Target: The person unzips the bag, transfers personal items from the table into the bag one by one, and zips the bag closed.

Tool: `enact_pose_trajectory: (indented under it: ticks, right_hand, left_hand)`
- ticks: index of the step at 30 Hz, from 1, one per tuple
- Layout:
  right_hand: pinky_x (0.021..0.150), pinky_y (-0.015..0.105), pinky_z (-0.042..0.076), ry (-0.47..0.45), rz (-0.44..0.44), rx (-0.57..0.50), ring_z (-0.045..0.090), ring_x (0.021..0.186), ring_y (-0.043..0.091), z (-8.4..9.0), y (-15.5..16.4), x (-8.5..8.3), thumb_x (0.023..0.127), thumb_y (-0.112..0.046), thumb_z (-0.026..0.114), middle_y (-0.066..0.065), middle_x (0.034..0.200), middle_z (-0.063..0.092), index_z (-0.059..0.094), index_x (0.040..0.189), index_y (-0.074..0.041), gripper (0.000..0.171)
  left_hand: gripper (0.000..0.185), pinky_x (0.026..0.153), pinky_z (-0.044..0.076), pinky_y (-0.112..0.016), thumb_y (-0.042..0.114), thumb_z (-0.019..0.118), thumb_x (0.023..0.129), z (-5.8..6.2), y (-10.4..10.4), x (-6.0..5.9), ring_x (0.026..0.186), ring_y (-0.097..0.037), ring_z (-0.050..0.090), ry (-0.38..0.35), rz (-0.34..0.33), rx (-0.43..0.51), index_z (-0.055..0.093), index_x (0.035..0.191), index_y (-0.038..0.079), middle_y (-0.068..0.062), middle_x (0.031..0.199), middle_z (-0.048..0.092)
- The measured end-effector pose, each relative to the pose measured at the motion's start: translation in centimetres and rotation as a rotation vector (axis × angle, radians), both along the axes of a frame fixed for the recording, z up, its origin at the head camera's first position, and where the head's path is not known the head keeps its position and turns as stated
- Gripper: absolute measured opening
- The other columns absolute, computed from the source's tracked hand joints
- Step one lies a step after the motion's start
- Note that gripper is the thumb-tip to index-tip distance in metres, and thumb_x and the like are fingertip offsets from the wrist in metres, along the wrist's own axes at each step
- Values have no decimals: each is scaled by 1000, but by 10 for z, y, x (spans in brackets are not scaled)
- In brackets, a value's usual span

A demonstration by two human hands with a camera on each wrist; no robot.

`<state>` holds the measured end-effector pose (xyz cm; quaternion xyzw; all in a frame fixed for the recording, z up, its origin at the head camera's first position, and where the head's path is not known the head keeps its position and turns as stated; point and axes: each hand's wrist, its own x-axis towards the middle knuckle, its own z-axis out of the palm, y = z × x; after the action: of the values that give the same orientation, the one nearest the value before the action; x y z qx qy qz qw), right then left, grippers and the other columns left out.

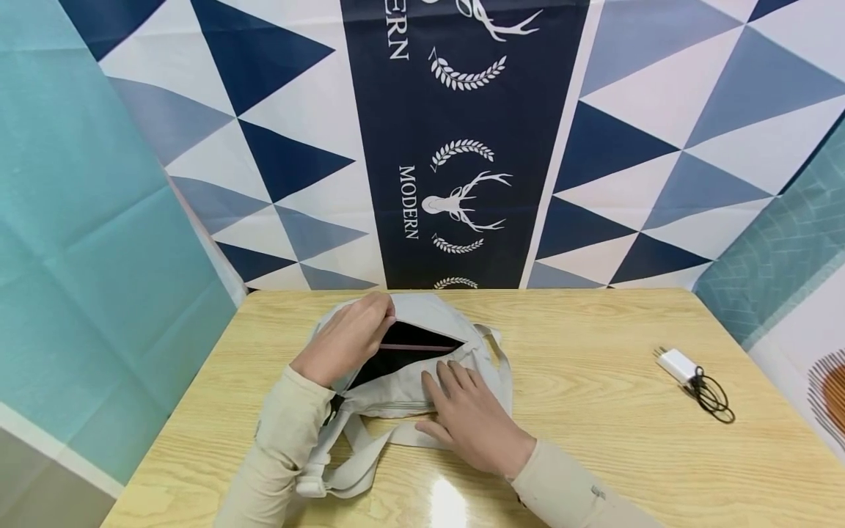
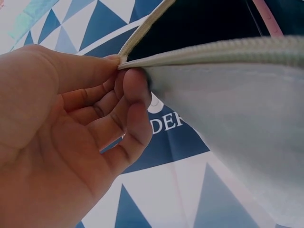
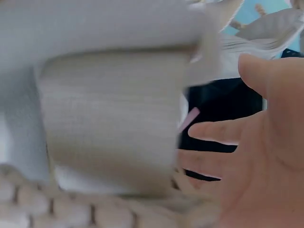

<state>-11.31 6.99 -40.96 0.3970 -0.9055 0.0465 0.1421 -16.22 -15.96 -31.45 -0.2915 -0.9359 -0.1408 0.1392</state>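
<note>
A light grey fabric bag [image 1: 432, 312] lies on the wooden table [image 1: 594, 411] with its zipped mouth pulled open, showing a dark inside and a thin pink edge [image 1: 416, 347]. My left hand [image 1: 353, 334] pinches the upper zipper edge [image 2: 142, 59] between thumb and fingers and lifts it. Flat on the bag's front, just below the opening, rests my right hand [image 1: 465, 411] with its fingers straight. In the right wrist view the bag [image 3: 109, 109] is blurred, with the dark opening and pink edge [image 3: 190, 118] beside the fingers [image 3: 213, 132].
A white charger plug [image 1: 678, 364] with a coiled black cable [image 1: 713, 396] lies at the table's right side. The bag's straps [image 1: 356, 458] trail toward the near edge. Patterned cloth walls stand behind and at both sides of the table.
</note>
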Motion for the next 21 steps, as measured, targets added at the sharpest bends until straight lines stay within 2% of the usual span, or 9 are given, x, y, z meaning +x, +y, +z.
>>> enact_pose_trajectory:
  ticks: [5,10,14,17,21]
  right_hand:
    - [105,52,40,12,54,5,47,130,40,6,13,13,98,-42,61,25,138,51,57,136,-3,55]
    - [104,51,43,20,53,-32,49,129,39,12,34,21,95,-36,67,22,138,53,58,134,-5,51]
    - [101,51,46,32,54,-85,53,125,37,13,63,24,94,-30,68,21,135,56,61,129,-5,44]
    - [98,52,47,62,26,-132,54,122,37,12,88,25,93,-28,67,20,134,57,64,126,-5,40]
    - [97,58,46,83,-74,-184,50,124,40,16,123,18,92,-25,66,23,136,54,63,126,-3,41]
  left_hand:
    - [12,57,42,-23,9,52,103,-2,-1,-1,63,-10,46,1,3,1,60,94,7,0,82,52]
    - [13,57,42,-24,7,53,103,-3,0,-2,62,-11,45,15,-10,27,60,92,7,0,81,52]
    - [13,57,42,-24,7,53,103,-6,1,1,63,-11,45,-12,-7,30,60,93,6,0,81,51]
    - [13,57,42,-24,8,53,103,-6,1,1,63,-11,45,-31,-7,25,60,93,6,1,81,51]
    - [13,56,41,-24,7,52,103,-4,1,-1,62,-11,44,-18,-8,33,59,92,7,1,80,50]
